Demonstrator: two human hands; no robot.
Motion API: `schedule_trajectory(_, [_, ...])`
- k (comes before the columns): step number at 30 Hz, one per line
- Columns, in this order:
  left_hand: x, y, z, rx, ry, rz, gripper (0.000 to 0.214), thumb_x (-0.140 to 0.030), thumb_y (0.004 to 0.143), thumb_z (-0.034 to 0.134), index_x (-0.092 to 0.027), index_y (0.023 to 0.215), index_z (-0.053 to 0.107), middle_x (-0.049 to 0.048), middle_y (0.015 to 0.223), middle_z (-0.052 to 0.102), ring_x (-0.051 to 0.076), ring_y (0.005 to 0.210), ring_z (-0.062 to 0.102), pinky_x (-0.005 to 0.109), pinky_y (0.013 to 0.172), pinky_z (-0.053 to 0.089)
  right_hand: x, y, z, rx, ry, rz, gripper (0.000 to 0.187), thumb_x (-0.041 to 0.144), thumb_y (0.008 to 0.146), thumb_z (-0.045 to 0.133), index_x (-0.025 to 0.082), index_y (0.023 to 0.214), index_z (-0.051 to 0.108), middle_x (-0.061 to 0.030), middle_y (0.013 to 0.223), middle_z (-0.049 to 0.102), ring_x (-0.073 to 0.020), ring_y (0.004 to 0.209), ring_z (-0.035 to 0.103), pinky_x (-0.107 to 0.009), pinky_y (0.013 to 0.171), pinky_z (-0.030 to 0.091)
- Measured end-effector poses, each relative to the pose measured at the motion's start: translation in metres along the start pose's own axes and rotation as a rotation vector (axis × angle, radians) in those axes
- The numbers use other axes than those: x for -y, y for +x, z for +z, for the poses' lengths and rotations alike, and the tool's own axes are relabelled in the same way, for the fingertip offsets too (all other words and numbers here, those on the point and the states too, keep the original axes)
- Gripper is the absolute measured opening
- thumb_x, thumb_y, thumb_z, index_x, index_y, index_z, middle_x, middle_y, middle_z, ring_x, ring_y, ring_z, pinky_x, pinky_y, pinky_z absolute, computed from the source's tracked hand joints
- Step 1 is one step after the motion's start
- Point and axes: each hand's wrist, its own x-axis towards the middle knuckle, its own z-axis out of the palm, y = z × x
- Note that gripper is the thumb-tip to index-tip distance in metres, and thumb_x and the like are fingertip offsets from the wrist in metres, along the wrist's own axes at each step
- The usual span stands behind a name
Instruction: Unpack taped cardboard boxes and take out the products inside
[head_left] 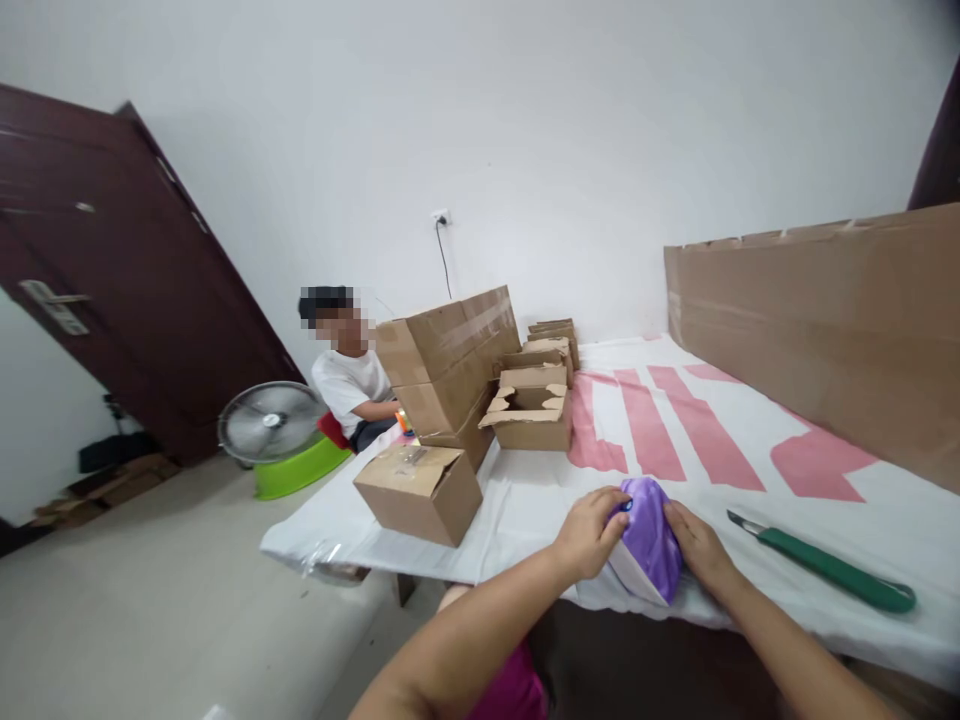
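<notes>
Purple satiny bundle point(654, 540) is squeezed between the person's left hand point(594, 532) and right hand point(701, 548), over the table point(517, 520) edge; green cutter point(834, 572) just right of the hands, cardboard box point(420, 495) off left.

Seen from the bundle point(654, 540), a broad lane of cloth point(660, 435) ran toward 12 o'clock, passable between the open boxes point(534, 433) at 10 to 11 and the tall panel point(810, 340) at 1 to 2. At 3, the knife point(832, 568) lay near the right hand point(701, 550), blade end closest, obstructing a low sweep. Toward 9, a hand could cross until the closed box point(420, 495); at 10, the stack point(450, 350) rose as a barrier.
</notes>
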Motion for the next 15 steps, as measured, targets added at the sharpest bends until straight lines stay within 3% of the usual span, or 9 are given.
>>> schedule_trajectory(3, [-0.017, -0.003, -0.01, -0.043, -0.004, -0.022, 0.05, -0.045, 0.098, 0.025, -0.018, 0.117, 0.062, 0.0116, 0.119, 0.065, 0.022, 0.113, 0.059, 0.039, 0.099, 0.046, 0.003, -0.001, -0.001, 0.009, -0.019, 0.013, 0.053, 0.064, 0.088, 0.038, 0.021, 0.1, 0.065, -0.0067, 0.091, 0.072, -0.0276, 0.089, 0.065, -0.037, 0.082, 0.05])
schedule_trajectory(5, [-0.028, -0.005, -0.013, -0.055, 0.062, 0.024, 0.053, -0.054, 0.093, 0.035, -0.017, 0.123, 0.059, 0.0151, 0.128, 0.059, 0.028, 0.121, 0.052, 0.046, 0.104, 0.04, 0.005, -0.001, -0.001, 0.017, -0.018, 0.019, 0.052, 0.065, 0.087, 0.038, 0.021, 0.096, 0.064, -0.0057, 0.086, 0.072, -0.0269, 0.084, 0.065, -0.036, 0.078, 0.05])
schedule_trajectory(7, [-0.04, -0.011, -0.01, 0.027, 0.169, 0.176, 0.06, -0.059, 0.086, 0.048, -0.021, 0.132, 0.052, 0.0139, 0.139, 0.052, 0.032, 0.13, 0.043, 0.051, 0.108, 0.032, 0.005, -0.001, -0.001, 0.011, 0.001, 0.006, 0.05, 0.064, 0.088, 0.037, 0.022, 0.094, 0.063, -0.0058, 0.088, 0.072, -0.0266, 0.087, 0.065, -0.037, 0.08, 0.05])
schedule_trajectory(10, [-0.047, -0.02, 0.003, 0.223, 0.316, 0.377, 0.063, -0.057, 0.086, 0.051, -0.025, 0.139, 0.044, 0.0114, 0.142, 0.049, 0.034, 0.135, 0.036, 0.057, 0.112, 0.021, 0.001, 0.0, -0.001, -0.043, 0.032, -0.015, 0.049, 0.062, 0.089, 0.035, 0.022, 0.1, 0.061, -0.0075, 0.098, 0.071, -0.0265, 0.096, 0.064, -0.038, 0.089, 0.049])
schedule_trajectory(12, [-0.042, -0.022, 0.01, 0.256, 0.365, 0.346, 0.061, -0.056, 0.085, 0.053, -0.026, 0.137, 0.046, 0.0107, 0.141, 0.05, 0.035, 0.134, 0.036, 0.06, 0.112, 0.016, -0.003, 0.0, 0.0, -0.092, 0.027, -0.004, 0.048, 0.062, 0.087, 0.038, 0.022, 0.104, 0.06, -0.0085, 0.105, 0.07, -0.0268, 0.102, 0.063, -0.04, 0.093, 0.047])
schedule_trajectory(15, [-0.022, -0.016, 0.003, 0.212, 0.389, 0.136, 0.052, -0.045, 0.081, 0.059, -0.029, 0.13, 0.053, 0.0078, 0.137, 0.054, 0.032, 0.128, 0.042, 0.053, 0.108, 0.028, -0.005, 0.001, 0.001, -0.099, 0.013, 0.04, 0.048, 0.063, 0.083, 0.043, 0.023, 0.104, 0.06, -0.009, 0.109, 0.07, -0.0277, 0.102, 0.064, -0.042, 0.093, 0.048])
